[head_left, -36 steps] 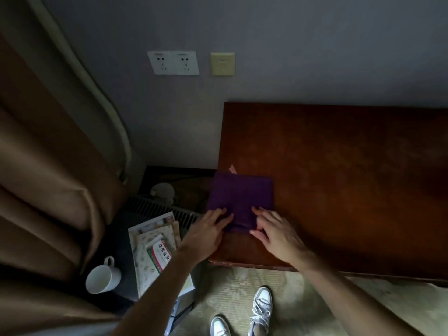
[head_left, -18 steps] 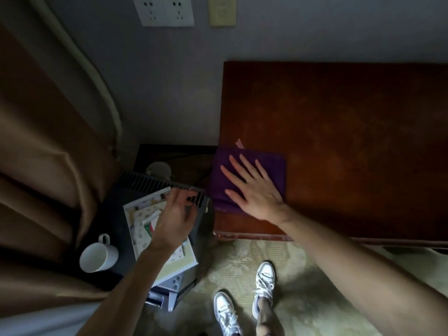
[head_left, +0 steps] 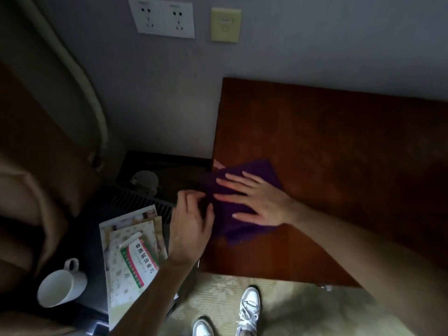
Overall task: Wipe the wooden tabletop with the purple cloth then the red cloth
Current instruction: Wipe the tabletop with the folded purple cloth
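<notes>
One purple cloth [head_left: 244,190] (long axis tilted) under right hand [head_left: 257,202]

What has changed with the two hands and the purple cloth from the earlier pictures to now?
The left hand, over the booklets half a second ago, has come back to the left edge of the purple cloth; whether it pinches it is unclear. The right hand stays flat on the cloth, fingers now pointing left. The cloth has turned slightly. The white mug and booklets kept their places beside the wooden tabletop.

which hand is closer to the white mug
Left. The left hand is at the purple cloth's left edge, right of and above the white mug. The right hand lies flat on the cloth, farther right.
</notes>
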The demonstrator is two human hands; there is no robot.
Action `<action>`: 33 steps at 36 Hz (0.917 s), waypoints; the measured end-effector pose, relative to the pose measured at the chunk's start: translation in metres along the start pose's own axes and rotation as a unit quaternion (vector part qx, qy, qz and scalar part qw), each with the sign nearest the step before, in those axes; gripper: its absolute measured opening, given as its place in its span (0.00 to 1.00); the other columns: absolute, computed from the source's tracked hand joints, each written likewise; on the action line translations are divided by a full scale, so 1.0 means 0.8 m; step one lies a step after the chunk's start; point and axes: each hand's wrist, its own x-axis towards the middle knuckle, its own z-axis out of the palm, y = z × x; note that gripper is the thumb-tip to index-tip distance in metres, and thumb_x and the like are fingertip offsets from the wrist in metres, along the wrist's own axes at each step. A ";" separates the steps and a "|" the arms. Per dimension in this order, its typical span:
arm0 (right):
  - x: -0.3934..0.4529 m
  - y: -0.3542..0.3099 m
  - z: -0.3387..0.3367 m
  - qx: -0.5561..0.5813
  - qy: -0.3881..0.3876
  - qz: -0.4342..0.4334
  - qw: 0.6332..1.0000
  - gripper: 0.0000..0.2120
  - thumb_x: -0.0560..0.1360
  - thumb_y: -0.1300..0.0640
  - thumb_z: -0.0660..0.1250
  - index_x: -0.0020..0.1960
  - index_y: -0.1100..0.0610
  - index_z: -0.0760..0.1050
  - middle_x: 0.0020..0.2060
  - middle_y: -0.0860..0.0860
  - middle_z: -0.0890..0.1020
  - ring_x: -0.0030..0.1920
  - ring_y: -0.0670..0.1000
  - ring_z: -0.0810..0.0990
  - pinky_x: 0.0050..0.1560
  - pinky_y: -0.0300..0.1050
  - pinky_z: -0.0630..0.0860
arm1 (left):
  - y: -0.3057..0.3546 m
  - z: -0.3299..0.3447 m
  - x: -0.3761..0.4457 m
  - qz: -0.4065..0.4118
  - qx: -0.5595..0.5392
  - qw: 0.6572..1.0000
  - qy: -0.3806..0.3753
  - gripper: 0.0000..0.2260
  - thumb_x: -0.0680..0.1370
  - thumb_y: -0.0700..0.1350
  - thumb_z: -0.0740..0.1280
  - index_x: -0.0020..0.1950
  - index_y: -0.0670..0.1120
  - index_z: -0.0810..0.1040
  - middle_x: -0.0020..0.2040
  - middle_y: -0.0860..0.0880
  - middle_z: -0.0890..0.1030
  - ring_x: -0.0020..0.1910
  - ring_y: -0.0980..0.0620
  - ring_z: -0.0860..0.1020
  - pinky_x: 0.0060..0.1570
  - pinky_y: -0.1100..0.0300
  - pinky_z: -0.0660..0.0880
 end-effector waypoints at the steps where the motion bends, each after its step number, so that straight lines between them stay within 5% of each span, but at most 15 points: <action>1: 0.011 0.023 -0.005 -0.003 -0.003 -0.003 1.000 0.29 0.85 0.37 0.52 0.83 0.40 0.50 0.84 0.46 0.47 0.83 0.49 0.42 0.82 0.58 0.46 | 0.002 0.008 0.006 0.003 -0.001 1.000 0.008 0.11 0.80 0.48 0.64 0.59 0.45 0.72 0.58 0.49 0.70 0.49 0.46 0.78 0.47 0.47 0.77; 10: 0.106 0.223 -0.043 -0.010 0.034 0.054 0.998 0.28 0.85 0.37 0.50 0.83 0.41 0.52 0.84 0.46 0.51 0.83 0.49 0.47 0.81 0.60 0.51 | 0.007 0.071 0.059 0.050 0.085 0.994 -0.041 0.16 0.81 0.52 0.59 0.65 0.47 0.74 0.63 0.48 0.72 0.60 0.48 0.73 0.57 0.52 0.67; 14: 0.140 0.297 -0.062 -0.008 0.028 0.064 0.998 0.28 0.84 0.37 0.48 0.83 0.40 0.52 0.84 0.45 0.51 0.83 0.49 0.47 0.81 0.59 0.48 | 0.012 0.086 0.063 0.145 0.131 0.973 -0.122 0.19 0.83 0.53 0.57 0.72 0.51 0.72 0.70 0.49 0.72 0.68 0.50 0.71 0.68 0.53 0.61; 18: 0.165 0.348 -0.077 0.000 0.026 0.099 0.995 0.28 0.83 0.33 0.43 0.82 0.37 0.50 0.83 0.45 0.51 0.83 0.50 0.48 0.80 0.59 0.45 | 0.008 0.084 0.067 0.147 0.117 0.972 -0.141 0.19 0.84 0.54 0.56 0.74 0.52 0.71 0.72 0.51 0.71 0.72 0.52 0.69 0.69 0.53 0.62; 25: 0.168 0.355 -0.076 0.025 0.058 0.190 0.980 0.30 0.81 0.30 0.41 0.82 0.35 0.48 0.84 0.46 0.51 0.83 0.51 0.48 0.80 0.60 0.41 | 0.009 0.084 0.070 0.143 0.127 0.970 -0.152 0.19 0.84 0.53 0.57 0.74 0.54 0.71 0.74 0.51 0.70 0.73 0.52 0.67 0.71 0.54 0.60; 33: 0.104 0.269 -0.048 0.054 0.098 0.330 0.937 0.28 0.84 0.34 0.46 0.82 0.38 0.49 0.84 0.46 0.48 0.83 0.49 0.44 0.80 0.57 0.39 | 0.018 0.079 0.071 0.154 0.151 0.967 -0.139 0.19 0.83 0.52 0.56 0.72 0.51 0.74 0.71 0.48 0.73 0.68 0.48 0.72 0.66 0.52 0.63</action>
